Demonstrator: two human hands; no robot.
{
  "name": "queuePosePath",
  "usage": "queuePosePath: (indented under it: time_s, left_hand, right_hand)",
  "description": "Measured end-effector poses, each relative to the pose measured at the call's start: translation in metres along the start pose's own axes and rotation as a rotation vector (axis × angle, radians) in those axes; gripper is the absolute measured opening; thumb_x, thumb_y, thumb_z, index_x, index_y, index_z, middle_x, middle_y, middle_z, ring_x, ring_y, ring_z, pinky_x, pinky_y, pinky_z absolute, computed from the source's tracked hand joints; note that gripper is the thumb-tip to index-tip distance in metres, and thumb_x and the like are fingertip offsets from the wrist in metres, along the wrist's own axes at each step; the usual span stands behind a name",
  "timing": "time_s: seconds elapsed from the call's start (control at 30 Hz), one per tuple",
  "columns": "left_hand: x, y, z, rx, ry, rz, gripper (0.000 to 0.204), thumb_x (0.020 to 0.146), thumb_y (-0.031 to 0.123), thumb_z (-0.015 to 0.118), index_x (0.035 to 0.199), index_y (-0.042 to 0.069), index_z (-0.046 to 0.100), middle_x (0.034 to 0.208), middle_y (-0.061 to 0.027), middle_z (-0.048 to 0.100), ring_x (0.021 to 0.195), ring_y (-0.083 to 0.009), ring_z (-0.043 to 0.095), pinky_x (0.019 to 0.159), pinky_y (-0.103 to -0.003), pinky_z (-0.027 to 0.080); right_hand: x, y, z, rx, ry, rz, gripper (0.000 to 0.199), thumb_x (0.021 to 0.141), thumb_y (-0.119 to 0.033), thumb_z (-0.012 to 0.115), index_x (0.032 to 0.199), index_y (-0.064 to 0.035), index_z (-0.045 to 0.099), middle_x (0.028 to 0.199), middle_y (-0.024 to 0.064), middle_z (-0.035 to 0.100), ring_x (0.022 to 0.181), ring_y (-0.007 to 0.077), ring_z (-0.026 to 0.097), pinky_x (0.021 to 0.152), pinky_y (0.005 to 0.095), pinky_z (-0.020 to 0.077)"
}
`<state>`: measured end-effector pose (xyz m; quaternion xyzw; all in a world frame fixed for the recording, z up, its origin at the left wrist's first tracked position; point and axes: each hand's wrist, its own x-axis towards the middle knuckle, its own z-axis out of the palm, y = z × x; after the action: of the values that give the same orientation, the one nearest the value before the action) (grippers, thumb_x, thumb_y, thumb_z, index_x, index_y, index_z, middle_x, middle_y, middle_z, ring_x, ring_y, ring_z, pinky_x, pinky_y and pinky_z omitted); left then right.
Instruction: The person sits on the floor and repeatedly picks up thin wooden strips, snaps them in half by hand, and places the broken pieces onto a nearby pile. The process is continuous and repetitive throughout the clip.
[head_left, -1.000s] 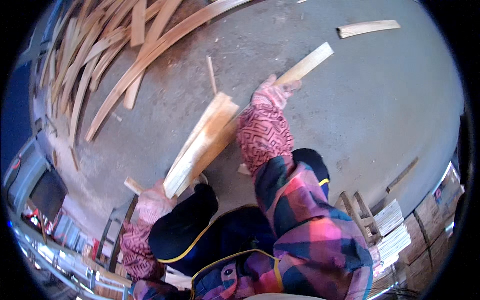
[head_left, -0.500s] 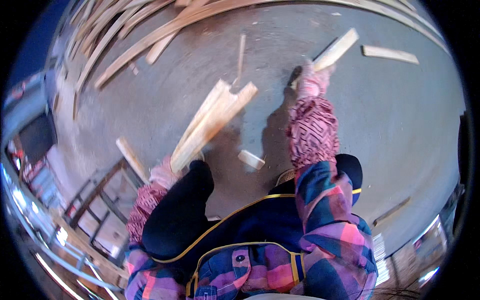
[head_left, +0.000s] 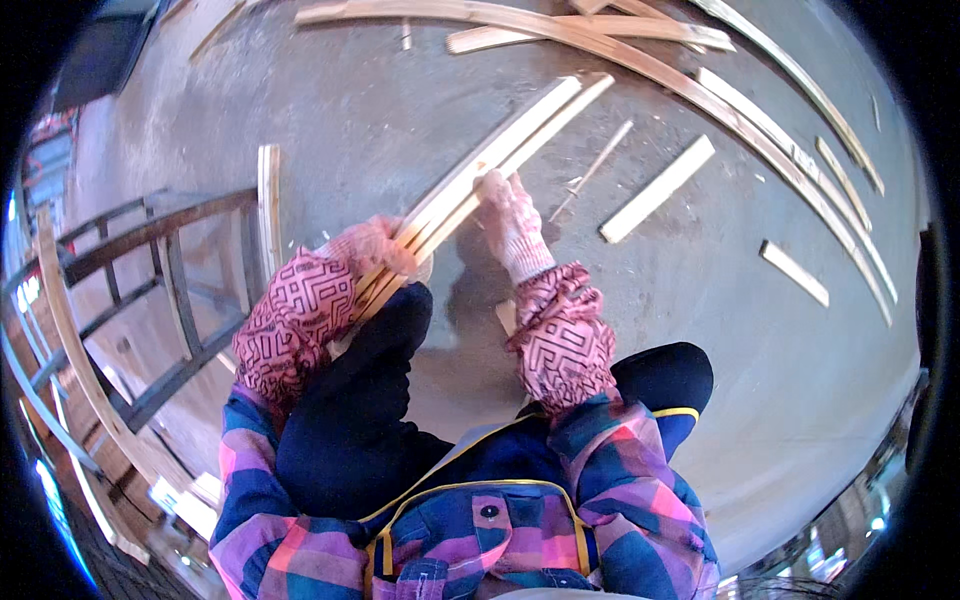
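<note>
A small bundle of pale wooden slats (head_left: 520, 135) slants up and away to the right in front of me. My left hand (head_left: 372, 248), in a light pink glove, is wrapped round the near end of the bundle, above my bent left knee. My right hand (head_left: 510, 212), gloved too, grips the bundle's lower right side near its middle, fingers closed against the wood. How many slats lie in the bundle is partly hidden by the hands. Below my right wrist, a short wood block (head_left: 507, 317) on the floor is partly covered by the sleeve.
A short slat (head_left: 658, 190) and a thin splinter (head_left: 592, 170) lie right of the bundle. Long planks (head_left: 700, 90) cross the floor beyond, with a small offcut (head_left: 795, 272) nearer. A dark metal frame (head_left: 170, 290) stands at my left, an upright slat (head_left: 269, 210) beside it.
My right hand has come from a slat on the floor at the far right to the bundle. The bundle is turned farther right, and the whole view has swung to the right.
</note>
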<state>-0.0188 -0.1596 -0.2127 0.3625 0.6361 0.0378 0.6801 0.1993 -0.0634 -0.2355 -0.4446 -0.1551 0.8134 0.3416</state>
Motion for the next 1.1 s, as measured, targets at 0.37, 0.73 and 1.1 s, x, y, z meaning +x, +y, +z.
queuePosePath:
  time_s: [0.37,0.73,1.1]
  left_hand:
    - [-0.027,-0.016,-0.021,-0.631,0.02,0.436,0.045,0.091,0.031,0.057,0.123,0.001,0.052,0.115,-0.0142,0.061,0.107,-0.0177,0.056,0.094,-0.031,0.043]
    - [-0.106,-0.089,-0.072,-0.866,0.121,0.704,0.034,0.096,0.015,0.046,0.125,-0.003,0.052,0.114,-0.015,0.063,0.099,-0.0212,0.063,0.088,-0.03,0.05]
    - [-0.122,0.0,-0.003,0.177,0.456,0.235,0.057,0.079,0.046,0.067,0.126,0.016,0.054,0.123,-0.0119,0.057,0.117,-0.0301,0.053,0.099,-0.038,0.04]
  right_hand:
    - [0.024,0.015,0.056,0.233,0.035,0.115,0.028,0.09,-0.015,0.058,0.108,0.0039,0.05,0.096,0.0178,0.059,0.091,0.0322,0.061,0.09,0.0457,0.0503]
    - [0.026,-0.031,0.034,0.466,-0.117,-0.053,0.034,0.081,-0.015,0.06,0.107,0.0053,0.051,0.097,0.0183,0.055,0.094,0.0348,0.056,0.091,0.0512,0.0482]
    - [-0.006,0.017,0.06,0.394,-0.044,0.054,0.025,0.09,-0.013,0.054,0.11,0.0023,0.052,0.102,0.0174,0.058,0.099,0.0339,0.058,0.092,0.052,0.0478]
